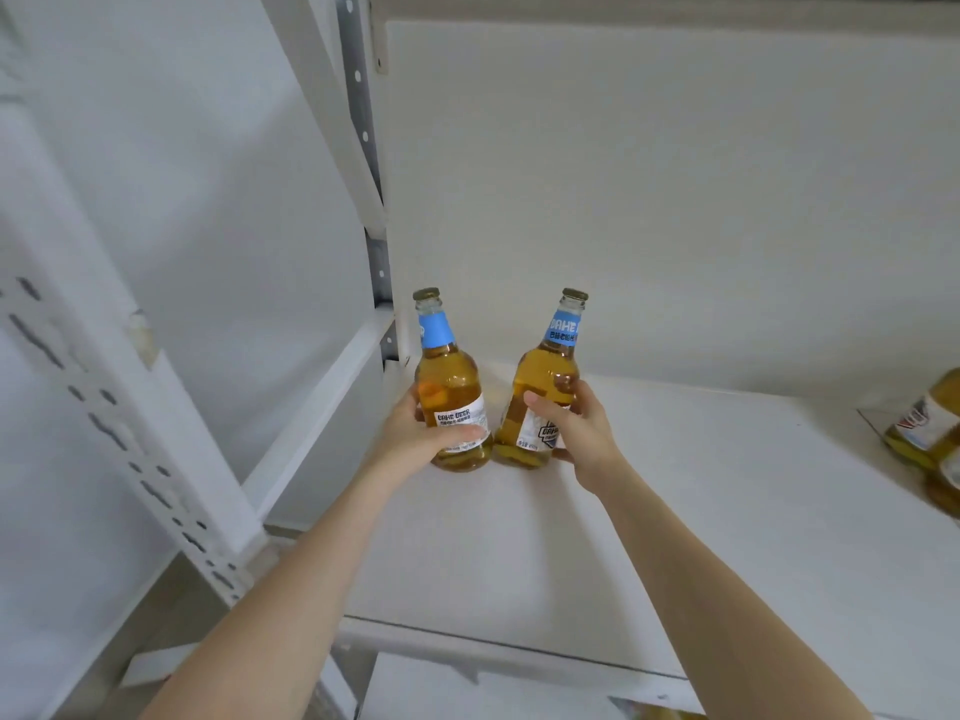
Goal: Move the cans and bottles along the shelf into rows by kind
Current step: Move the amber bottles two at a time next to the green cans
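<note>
Two clear glass beer bottles with amber liquid, blue neck bands and white labels are at the back left of the white shelf (pixel 675 511). My left hand (pixel 415 433) wraps the left beer bottle (pixel 451 376), which stands upright. My right hand (pixel 576 433) grips the right beer bottle (pixel 543 376), which tilts to the right. The bottoms of the two bottles nearly touch. Whether the right bottle's base rests on the shelf I cannot tell.
More amber bottles (pixel 930 423) lie cut off at the right edge. A white perforated upright (pixel 104 407) and crossbar (pixel 322 402) frame the shelf on the left. The white back wall (pixel 675 200) stands behind. A lower shelf (pixel 467 688) shows below the front edge.
</note>
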{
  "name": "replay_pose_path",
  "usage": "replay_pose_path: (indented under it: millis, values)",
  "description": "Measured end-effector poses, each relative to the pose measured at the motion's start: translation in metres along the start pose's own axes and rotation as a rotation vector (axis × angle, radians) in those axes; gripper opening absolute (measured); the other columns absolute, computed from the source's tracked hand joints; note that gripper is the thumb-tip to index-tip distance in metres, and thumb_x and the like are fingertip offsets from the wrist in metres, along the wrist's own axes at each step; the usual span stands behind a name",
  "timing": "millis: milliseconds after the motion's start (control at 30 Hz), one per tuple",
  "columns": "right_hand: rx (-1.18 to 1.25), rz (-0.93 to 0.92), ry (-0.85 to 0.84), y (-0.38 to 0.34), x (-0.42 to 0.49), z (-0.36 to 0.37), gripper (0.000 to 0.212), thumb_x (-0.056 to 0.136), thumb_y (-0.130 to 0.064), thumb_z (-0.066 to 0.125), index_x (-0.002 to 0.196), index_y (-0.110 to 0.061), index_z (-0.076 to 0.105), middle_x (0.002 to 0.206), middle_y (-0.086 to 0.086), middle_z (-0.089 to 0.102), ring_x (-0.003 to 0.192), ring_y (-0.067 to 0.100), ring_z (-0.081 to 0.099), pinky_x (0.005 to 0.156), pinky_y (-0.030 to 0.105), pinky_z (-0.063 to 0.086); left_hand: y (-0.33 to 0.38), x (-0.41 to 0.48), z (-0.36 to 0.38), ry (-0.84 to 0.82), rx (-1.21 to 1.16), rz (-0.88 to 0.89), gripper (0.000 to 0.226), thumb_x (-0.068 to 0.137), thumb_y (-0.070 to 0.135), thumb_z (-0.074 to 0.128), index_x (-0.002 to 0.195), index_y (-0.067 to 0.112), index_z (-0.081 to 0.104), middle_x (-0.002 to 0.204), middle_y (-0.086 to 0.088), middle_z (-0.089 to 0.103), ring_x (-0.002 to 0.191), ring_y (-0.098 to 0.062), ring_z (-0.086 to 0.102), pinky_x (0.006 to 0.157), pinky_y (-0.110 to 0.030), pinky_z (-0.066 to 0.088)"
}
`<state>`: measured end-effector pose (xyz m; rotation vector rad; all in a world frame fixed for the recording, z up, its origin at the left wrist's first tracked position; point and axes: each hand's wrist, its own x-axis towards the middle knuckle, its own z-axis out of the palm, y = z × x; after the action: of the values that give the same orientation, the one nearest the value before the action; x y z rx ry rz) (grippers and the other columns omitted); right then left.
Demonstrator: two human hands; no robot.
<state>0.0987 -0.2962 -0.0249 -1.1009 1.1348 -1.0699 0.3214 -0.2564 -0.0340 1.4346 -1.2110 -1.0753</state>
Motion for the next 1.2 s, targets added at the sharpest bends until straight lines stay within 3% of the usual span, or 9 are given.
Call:
replay_pose_path:
  millis: [133, 267, 333, 500, 633, 867, 967, 1100, 1200]
  values:
    - [0.07, 0.114, 0.031, -0.004, -0.037, -0.012, 0.039, 0.079, -0.028, 0.081, 0.11, -0.031, 0.058, 0.1, -0.006, 0.072, 0.073, 0.007, 0.074, 0.056, 0.029, 0.056, 0.006, -0.04, 0.009, 0.027, -0.136, -0.1, 0.082, 0.038, 0.038, 0.094, 0.114, 0.03, 0.064, 0.106, 0.005, 0.076, 0.094, -0.014, 0.073, 0.082, -0.043, 0.061]
    - [0.115, 0.212, 0.039, -0.013, -0.071, -0.024, 0.047, 0.08, -0.035, 0.079, 0.121, -0.028, 0.057, 0.113, 0.002, 0.071, 0.099, 0.02, 0.069, 0.088, 0.053, 0.055, 0.014, -0.081, 0.014, 0.044, -0.196, -0.183, 0.07, 0.05, 0.029, 0.094, 0.112, 0.031, 0.063, 0.102, 0.005, 0.076, 0.094, -0.018, 0.073, 0.066, -0.035, 0.061]
    - [0.134, 0.236, 0.041, -0.017, -0.087, -0.029, 0.048, 0.081, -0.037, 0.078, 0.123, -0.027, 0.057, 0.114, 0.003, 0.07, 0.104, 0.023, 0.068, 0.092, 0.057, 0.053, 0.017, -0.098, 0.016, 0.04, -0.197, -0.215, 0.064, 0.061, 0.022, 0.092, 0.117, 0.031, 0.061, 0.106, 0.005, 0.075, 0.098, -0.02, 0.072, 0.067, -0.034, 0.06]
    - [0.141, 0.242, 0.052, -0.028, -0.121, -0.038, 0.05, 0.083, -0.039, 0.076, 0.126, -0.025, 0.057, 0.113, 0.003, 0.07, 0.105, 0.025, 0.067, 0.085, 0.053, 0.056, 0.029, -0.135, 0.02, 0.018, -0.188, -0.225, 0.065, 0.065, 0.018, 0.09, 0.12, 0.032, 0.059, 0.109, 0.006, 0.073, 0.101, -0.017, 0.069, 0.066, -0.03, 0.059]
    - [0.129, 0.223, 0.057, -0.036, -0.148, -0.041, 0.053, 0.082, -0.038, 0.077, 0.128, -0.023, 0.055, 0.114, 0.005, 0.069, 0.105, 0.026, 0.065, 0.084, 0.05, 0.055, 0.039, -0.158, 0.023, 0.002, -0.139, -0.207, 0.063, 0.066, 0.017, 0.09, 0.119, 0.032, 0.06, 0.111, 0.006, 0.072, 0.102, -0.017, 0.068, 0.075, -0.036, 0.059]
    - [0.126, 0.159, 0.081, -0.045, -0.204, -0.052, 0.052, 0.081, -0.036, 0.078, 0.126, -0.025, 0.055, 0.113, 0.004, 0.069, 0.102, 0.024, 0.066, 0.075, 0.045, 0.055, 0.054, -0.2, 0.029, -0.037, -0.071, -0.153, 0.058, 0.062, 0.019, 0.091, 0.109, 0.036, 0.062, 0.101, 0.012, 0.074, 0.095, -0.01, 0.069, 0.064, -0.026, 0.056]
    - [0.12, 0.143, 0.103, -0.045, -0.234, -0.058, 0.054, 0.08, -0.034, 0.078, 0.127, -0.025, 0.054, 0.114, 0.003, 0.068, 0.102, 0.023, 0.065, 0.078, 0.046, 0.055, 0.056, -0.225, 0.033, -0.042, -0.057, -0.137, 0.056, 0.059, 0.021, 0.092, 0.104, 0.038, 0.063, 0.09, 0.019, 0.075, 0.088, -0.005, 0.07, 0.059, -0.022, 0.055]
    - [0.097, 0.14, 0.138, -0.041, -0.274, -0.069, 0.055, 0.079, -0.035, 0.08, 0.127, -0.025, 0.054, 0.115, 0.003, 0.068, 0.103, 0.023, 0.065, 0.088, 0.053, 0.054, 0.056, -0.257, 0.041, -0.054, -0.036, -0.133, 0.058, 0.058, 0.021, 0.093, 0.105, 0.036, 0.063, 0.098, 0.014, 0.074, 0.094, -0.009, 0.069, 0.076, -0.033, 0.058]
    - [0.078, 0.145, 0.154, -0.036, -0.303, -0.081, 0.054, 0.078, -0.035, 0.08, 0.125, -0.026, 0.055, 0.115, 0.003, 0.068, 0.104, 0.025, 0.066, 0.091, 0.054, 0.053, 0.058, -0.28, 0.051, -0.069, -0.017, -0.13, 0.057, 0.057, 0.024, 0.093, 0.105, 0.035, 0.064, 0.095, 0.015, 0.074, 0.092, -0.007, 0.069, 0.073, -0.03, 0.056]
